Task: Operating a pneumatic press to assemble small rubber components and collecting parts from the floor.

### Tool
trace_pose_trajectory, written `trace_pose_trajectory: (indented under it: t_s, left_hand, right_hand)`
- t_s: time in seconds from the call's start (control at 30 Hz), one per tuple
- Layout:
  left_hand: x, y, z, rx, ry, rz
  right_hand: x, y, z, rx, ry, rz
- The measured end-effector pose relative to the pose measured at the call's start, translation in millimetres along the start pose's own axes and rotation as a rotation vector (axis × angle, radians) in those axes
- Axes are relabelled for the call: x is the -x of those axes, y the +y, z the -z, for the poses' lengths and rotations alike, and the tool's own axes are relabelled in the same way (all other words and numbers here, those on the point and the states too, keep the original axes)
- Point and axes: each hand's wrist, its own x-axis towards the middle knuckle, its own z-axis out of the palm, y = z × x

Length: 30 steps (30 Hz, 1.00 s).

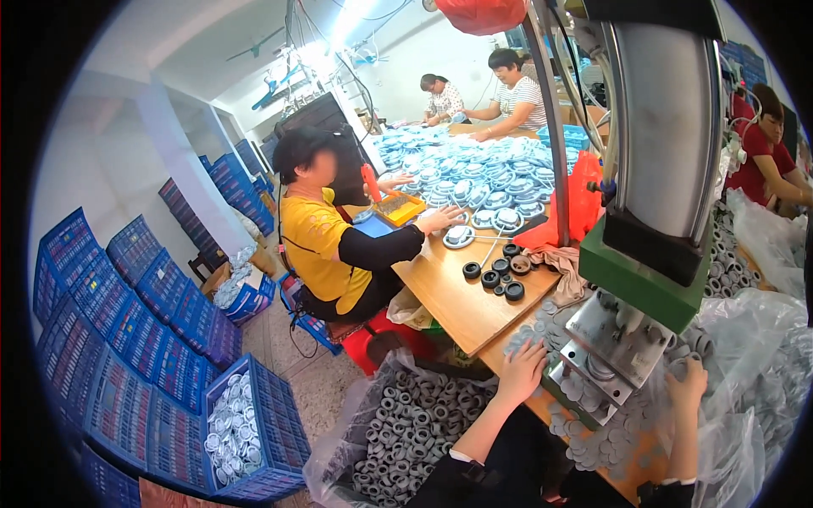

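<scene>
At press (645,273), left hand (521,373) spread by grey discs (552,322); right hand (688,386) curled, contents unclear.

Blue slatted plastic crates (127,279), stacked in rows along the left side. One blue open-topped plastic crate (284,440), on the floor, filled with white round parts (233,427). Pale square pillar (190,161), behind the stacks. Seated co-worker in a yellow shirt (313,245) with black oversleeves, at a tan wooden table (453,305). On the table: large heap of pale-blue round parts (474,169); yellow shallow tray (412,214); cluster of black round caps (490,278). Co-worker in a striped shirt (521,102), far side. Co-worker in a red shirt (762,157), far right. Bright tube light (347,21), overhead.
</scene>
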Motion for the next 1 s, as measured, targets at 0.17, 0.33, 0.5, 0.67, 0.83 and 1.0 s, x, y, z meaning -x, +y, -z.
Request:
trace_pose_trajectory:
  t_s: [0.17, 0.33, 0.5, 0.67, 0.83, 1.0]
  left_hand:
    - [-7.8, 34.5, 20.4, 0.220, 0.222, -0.063]
    - [-34.2, 142.8, 79.3, 0.678, 0.275, -0.311]
    - [-50.6, 162.7, 57.7, 0.820, 0.327, -0.083]
    - [-35.9, 140.4, 39.3, 0.448, 0.452, -0.230]
    - [36.8, 72.1, 51.0, 0.317, 0.502, 0.109]
    - [141.8, -45.0, 62.6, 0.303, 0.584, 0.716]
  right_hand:
    - [39.8, -29.9, 64.5, -0.561, 0.114, -0.068]
    - [90.2, -37.0, 80.2, -0.997, -0.055, -0.158]
    - [106.9, -70.1, 95.7, -0.889, -0.043, -0.160]
    - [110.2, -92.2, 86.8, -0.995, -0.073, -0.045]
    - [89.9, -151.5, 58.6, -0.708, -0.099, 0.247]
    - [74.8, -178.4, 54.6, -0.677, -0.083, 0.257]
